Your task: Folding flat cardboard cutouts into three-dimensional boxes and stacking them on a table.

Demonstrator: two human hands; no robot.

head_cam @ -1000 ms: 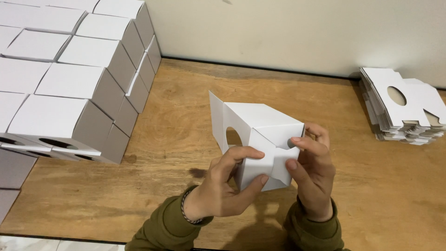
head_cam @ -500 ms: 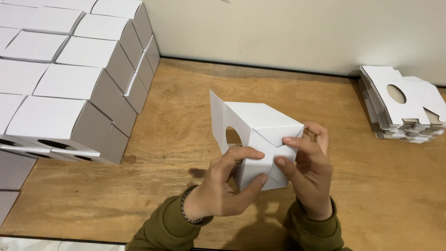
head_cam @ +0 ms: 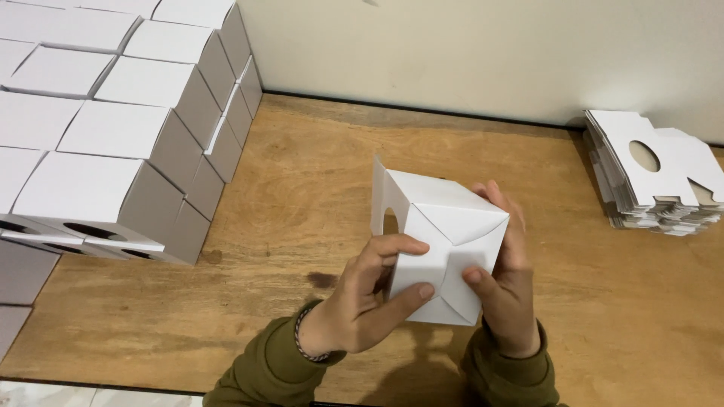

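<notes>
**A:** So what's going on with the hands here?

**B:** Both are clamping on a white cardboard box (head_cam: 445, 241), held up just above the counter (head_cam: 302, 188), a bit toward 5 o'clock from the middle of the view. The left hand (head_cam: 369, 298) is gripping the box's near left side, thumb pressing flat on the folded end panel and the index finger curling over the top edge. The right hand (head_cam: 505, 290) is wrapping around the right side, thumb on the front and fingers going round the back.

**A:** What does the box look like?

**B:** Matte, smooth card with crisp creases. The end facing the camera is showing interlocking flaps meeting in slanted folds. One flap is sticking up at the box's 10 o'clock corner, and a rounded cutout is showing in the left wall.

**A:** And around it?

**B:** The counter is warm brown wood with visible grain and a few dark knots. Over at 9 to 11 o'clock, a stack of finished white boxes (head_cam: 113, 143) is sitting in tidy rows, square and greyish on their shaded sides. At 3 o'clock, well apart, there's a pile of flat white die-cut blanks (head_cam: 656, 173) with an oval hole and notched edges. A plain cream wall (head_cam: 483, 53) is running along the back.
</notes>
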